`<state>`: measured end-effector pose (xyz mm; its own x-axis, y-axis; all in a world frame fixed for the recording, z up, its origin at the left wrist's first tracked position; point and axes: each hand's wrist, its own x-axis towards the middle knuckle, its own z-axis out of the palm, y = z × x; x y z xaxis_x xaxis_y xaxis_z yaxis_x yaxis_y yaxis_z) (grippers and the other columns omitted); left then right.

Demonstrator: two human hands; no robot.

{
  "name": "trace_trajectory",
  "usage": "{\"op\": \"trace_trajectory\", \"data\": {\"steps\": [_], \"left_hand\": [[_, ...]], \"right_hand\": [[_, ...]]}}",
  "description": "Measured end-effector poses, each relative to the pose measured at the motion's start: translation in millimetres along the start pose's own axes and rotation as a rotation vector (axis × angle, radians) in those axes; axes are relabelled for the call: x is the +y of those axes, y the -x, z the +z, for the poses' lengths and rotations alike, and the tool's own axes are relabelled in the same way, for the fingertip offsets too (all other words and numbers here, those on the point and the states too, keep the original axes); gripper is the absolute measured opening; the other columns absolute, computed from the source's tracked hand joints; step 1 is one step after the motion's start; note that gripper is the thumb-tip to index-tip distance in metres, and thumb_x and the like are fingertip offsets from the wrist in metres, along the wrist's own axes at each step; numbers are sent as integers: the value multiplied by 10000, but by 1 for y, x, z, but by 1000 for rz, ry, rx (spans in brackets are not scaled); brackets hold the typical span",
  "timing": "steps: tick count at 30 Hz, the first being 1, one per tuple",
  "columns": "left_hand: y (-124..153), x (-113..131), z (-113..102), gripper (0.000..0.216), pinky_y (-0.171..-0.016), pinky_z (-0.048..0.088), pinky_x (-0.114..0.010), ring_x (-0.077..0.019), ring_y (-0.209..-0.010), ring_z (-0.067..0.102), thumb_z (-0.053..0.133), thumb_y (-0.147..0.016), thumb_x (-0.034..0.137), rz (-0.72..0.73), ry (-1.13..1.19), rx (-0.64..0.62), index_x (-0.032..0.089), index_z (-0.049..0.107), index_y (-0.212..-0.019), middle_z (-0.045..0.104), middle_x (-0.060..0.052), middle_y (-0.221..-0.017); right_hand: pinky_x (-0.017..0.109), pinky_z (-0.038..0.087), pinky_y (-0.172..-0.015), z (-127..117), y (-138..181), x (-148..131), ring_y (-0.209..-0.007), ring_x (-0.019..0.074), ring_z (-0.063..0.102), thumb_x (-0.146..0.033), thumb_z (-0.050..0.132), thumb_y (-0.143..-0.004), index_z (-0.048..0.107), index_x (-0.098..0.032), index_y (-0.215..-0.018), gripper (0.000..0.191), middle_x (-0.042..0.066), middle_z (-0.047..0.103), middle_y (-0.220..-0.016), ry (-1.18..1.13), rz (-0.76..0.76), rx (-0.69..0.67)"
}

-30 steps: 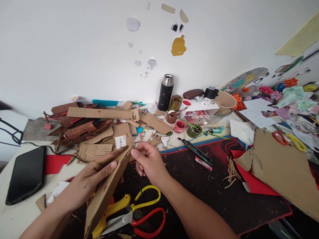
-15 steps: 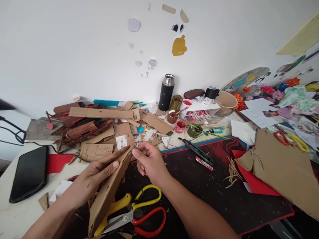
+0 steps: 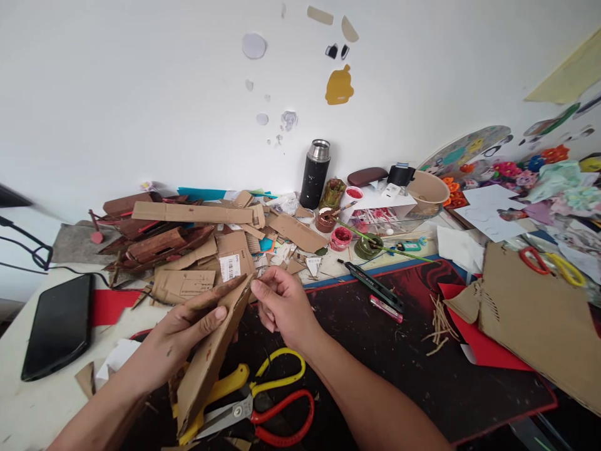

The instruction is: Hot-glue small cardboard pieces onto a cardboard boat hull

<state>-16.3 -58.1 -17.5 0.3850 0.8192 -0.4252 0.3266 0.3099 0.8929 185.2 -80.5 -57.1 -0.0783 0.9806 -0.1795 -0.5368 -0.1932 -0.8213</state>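
- Left hand (image 3: pixel 188 329): fingers closed around a cardboard piece (image 3: pixel 211 354), held tilted above the near-left part of the dark mat (image 3: pixel 399 369).
- Right hand (image 3: pixel 282 307): fingertips pinching the cardboard's top corner.
- Scissors (image 3: pixel 256 401): yellow and red handles, lying on the mat just beneath the cardboard.
- Utility knife (image 3: pixel 373 285): near the mat's far edge.

Bright, even daylight, soft shadows, sharp centre, wide-angle bending at the edges.
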Motion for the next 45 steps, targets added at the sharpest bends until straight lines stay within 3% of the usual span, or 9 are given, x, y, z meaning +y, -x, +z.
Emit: {"op": "trace_trajectory", "data": {"steps": [2,5,9,26,30,36,41,45], "left_hand": [[0,2,1,833,-905,684,-429,-355,-955,814,779,-800,805,42,-33,37,290,762,-1454,887,-106,-1057],[0,6,3,780,-1151,566,-513,-425,-1275,737,792,-781,810,96,-81,67,298,817,-1369,869,-101,-1221],[2,5,3,734,-1245,462,-513,-424,-1399,671,803,-796,778,130,-82,68,304,824,-1357,817,-90,-1376],[5,-1,4,608,-978,673,-390,-391,-1218,790,888,-788,659,191,12,118,320,853,-1292,877,-94,-1199],[5,-2,6,566,-1021,648,-357,-382,-1288,756,906,-773,650,216,14,140,324,878,-1234,865,-89,-1245],[7,-2,8,680,-802,711,-335,-356,-1019,849,905,-767,669,150,98,98,297,834,-1333,888,-106,-1139],[8,-3,7,636,-863,696,-316,-356,-1121,826,913,-785,634,147,116,90,313,835,-1328,876,-98,-1202],[7,-2,8,649,-856,694,-307,-342,-1073,839,915,-779,640,133,128,87,317,830,-1336,876,-100,-1203]], "right_hand": [[176,275,-316,0,0,-1,-323,45,321,-594,874,-816,519,-250,-832,495,-158,443,-504,-17,3,-6],[173,280,-317,1,1,-1,-326,44,314,-588,889,-809,528,-248,-831,497,-156,442,-498,-45,5,-12],[161,287,-313,2,1,-1,-333,40,273,-585,921,-785,538,-246,-824,513,-161,432,-476,-104,3,-29],[123,287,-296,4,3,-1,-350,36,245,-491,974,-788,580,-228,-843,476,-164,445,-467,-240,3,-86],[124,279,-291,4,3,-1,-346,35,243,-494,978,-782,579,-228,-848,484,-164,451,-471,-249,15,-84],[118,285,-293,5,4,-4,-358,35,240,-491,982,-779,579,-227,-841,486,-162,447,-478,-258,18,-82],[121,283,-294,5,4,-4,-355,37,238,-499,987,-767,575,-230,-842,497,-163,443,-470,-256,29,-73],[124,283,-299,5,4,-4,-354,39,233,-504,980,-772,570,-234,-842,495,-165,437,-460,-252,34,-76]]}}
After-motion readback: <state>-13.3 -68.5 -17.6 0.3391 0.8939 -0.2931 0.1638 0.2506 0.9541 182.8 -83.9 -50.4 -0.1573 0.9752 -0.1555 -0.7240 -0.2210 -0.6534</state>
